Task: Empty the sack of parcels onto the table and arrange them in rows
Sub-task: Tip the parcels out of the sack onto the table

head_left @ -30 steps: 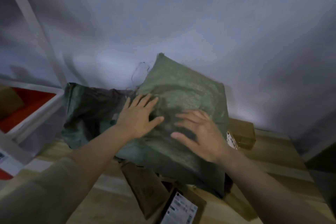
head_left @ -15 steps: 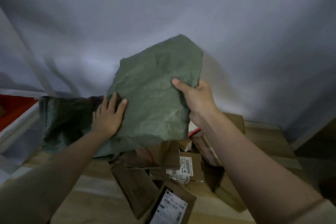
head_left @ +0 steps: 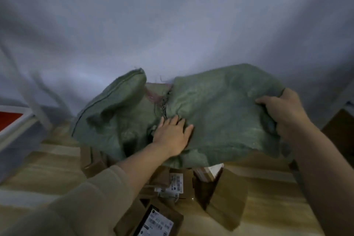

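A green woven sack [head_left: 220, 113] hangs crumpled above a heap of brown cardboard parcels [head_left: 172, 182] on the wooden table [head_left: 47, 174]. My right hand [head_left: 283, 109] grips the sack's right end and holds it up. With straight fingers, my left hand [head_left: 172, 134] lies flat on the sack's middle, near a frayed seam. The sack's left part [head_left: 115, 107] droops onto the table. One flat parcel with a white barcode label [head_left: 159, 222] lies nearest me. The sack hides the parcels under it.
A grey curtain [head_left: 172, 25] hangs close behind the table. At the left stands a white shelf frame [head_left: 34, 105] with a red-lined bin [head_left: 9, 119]. A dark brown box [head_left: 339, 126] sits at the right edge.
My right hand has swung the sack's end from the centre out to the right and lower. My left hand moved right onto the sack's middle. More parcels show beneath.
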